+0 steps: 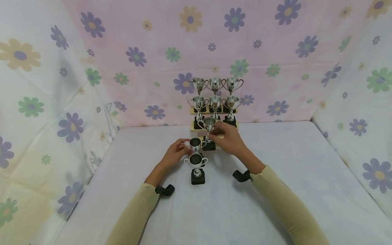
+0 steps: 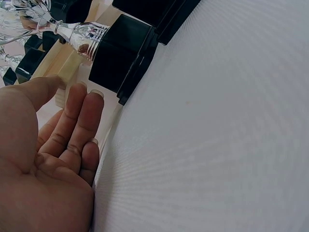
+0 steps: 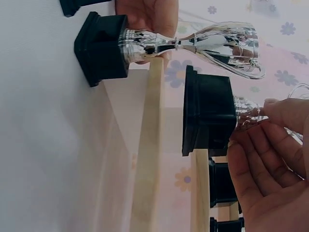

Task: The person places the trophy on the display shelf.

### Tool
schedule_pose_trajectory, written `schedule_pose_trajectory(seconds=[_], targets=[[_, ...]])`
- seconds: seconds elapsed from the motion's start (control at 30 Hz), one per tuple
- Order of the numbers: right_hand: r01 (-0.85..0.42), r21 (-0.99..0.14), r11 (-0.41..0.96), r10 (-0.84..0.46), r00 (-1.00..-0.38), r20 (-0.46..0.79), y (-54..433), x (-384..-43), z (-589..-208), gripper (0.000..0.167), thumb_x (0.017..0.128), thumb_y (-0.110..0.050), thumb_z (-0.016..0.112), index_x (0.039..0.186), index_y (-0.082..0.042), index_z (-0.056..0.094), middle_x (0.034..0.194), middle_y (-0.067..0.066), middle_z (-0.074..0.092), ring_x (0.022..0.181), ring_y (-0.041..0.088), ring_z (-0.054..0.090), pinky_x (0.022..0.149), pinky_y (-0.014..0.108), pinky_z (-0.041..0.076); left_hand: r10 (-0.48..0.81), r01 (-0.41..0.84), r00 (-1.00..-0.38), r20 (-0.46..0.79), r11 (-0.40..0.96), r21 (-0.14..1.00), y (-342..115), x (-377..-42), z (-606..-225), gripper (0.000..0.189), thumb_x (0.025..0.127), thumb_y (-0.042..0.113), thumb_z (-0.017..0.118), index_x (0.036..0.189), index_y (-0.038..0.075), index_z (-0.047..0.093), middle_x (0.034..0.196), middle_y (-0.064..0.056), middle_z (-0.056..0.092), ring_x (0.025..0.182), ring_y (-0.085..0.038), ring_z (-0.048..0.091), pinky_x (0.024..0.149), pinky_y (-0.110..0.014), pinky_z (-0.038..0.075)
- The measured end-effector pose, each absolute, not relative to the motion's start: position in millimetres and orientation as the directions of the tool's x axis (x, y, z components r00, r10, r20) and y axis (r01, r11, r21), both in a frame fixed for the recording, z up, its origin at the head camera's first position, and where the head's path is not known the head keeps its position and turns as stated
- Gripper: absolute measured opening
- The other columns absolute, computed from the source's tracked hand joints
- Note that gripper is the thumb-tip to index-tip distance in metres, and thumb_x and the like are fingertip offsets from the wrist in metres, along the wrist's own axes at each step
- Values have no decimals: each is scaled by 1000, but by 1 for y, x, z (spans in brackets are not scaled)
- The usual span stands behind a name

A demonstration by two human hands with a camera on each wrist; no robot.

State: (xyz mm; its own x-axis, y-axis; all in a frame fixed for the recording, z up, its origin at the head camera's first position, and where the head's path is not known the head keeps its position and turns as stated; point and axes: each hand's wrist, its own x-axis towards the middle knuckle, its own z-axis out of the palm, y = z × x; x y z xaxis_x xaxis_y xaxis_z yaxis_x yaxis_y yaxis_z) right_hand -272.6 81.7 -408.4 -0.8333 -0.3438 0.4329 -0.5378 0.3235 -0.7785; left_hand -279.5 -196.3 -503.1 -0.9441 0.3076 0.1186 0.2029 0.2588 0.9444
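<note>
My right hand point(image 1: 229, 137) pinches the stem of a small silver trophy cup point(image 1: 209, 124) with two handles and a black base. In the right wrist view, that black base point(image 3: 210, 116) hangs a little above the lowest step of a pale wooden stand point(image 3: 147, 145). My left hand point(image 1: 175, 153) is beside another trophy cup point(image 1: 195, 143) standing on the table. Its loosely bent fingers point(image 2: 87, 121) are close to that trophy's black base point(image 2: 120, 53) but not wrapped round it. In front of it stands a further trophy cup point(image 1: 197, 177), upright.
On the stand's upper steps point(image 1: 196, 127) are two rows of three silver trophies, the back row's middle trophy point(image 1: 215, 83) among them. A white cloth covers the table point(image 1: 122, 190). Flower-patterned cloth walls point(image 1: 159, 78) enclose the back and sides.
</note>
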Motion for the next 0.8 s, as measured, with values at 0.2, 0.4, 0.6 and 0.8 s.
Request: schedule_pose_trajectory(seconds=[0.2, 0.4, 0.6, 0.8], targets=[[-490, -796, 356, -309, -865, 394, 70, -277, -404, 9, 95, -8, 81, 99, -4, 74, 103, 10, 75, 98, 26, 76, 89, 39, 61, 307, 196, -945, 111, 260, 946, -196, -278, -502, 43, 107, 6, 59, 150, 3, 53, 105, -20, 77, 100, -28, 75, 101, -34, 50], [-435, -799, 414, -281, -897, 342, 61, -282, -402, 13, 93, -12, 83, 102, -4, 79, 102, 9, 77, 95, 23, 76, 86, 39, 61, 303, 202, -946, 112, 285, 937, -196, -278, -501, 44, 108, 6, 58, 151, 2, 51, 103, -14, 78, 101, -30, 75, 104, -39, 48], [-441, -774, 454, -281, -896, 345, 56, -286, -402, 12, 92, -11, 84, 101, -3, 81, 97, 9, 79, 88, 23, 76, 82, 39, 61, 310, 199, -944, 109, 275, 941, -196, -278, -499, 44, 108, 3, 56, 151, -2, 50, 104, -22, 77, 100, -36, 75, 102, -38, 49], [-449, -757, 474, -285, -892, 350, 52, -290, -403, 11, 90, -12, 86, 98, -4, 84, 97, 9, 79, 87, 23, 77, 81, 40, 61, 322, 210, -939, 119, 265, 941, -191, -266, -480, 42, 107, 0, 57, 148, -4, 53, 102, -21, 76, 97, -31, 75, 97, -32, 50]])
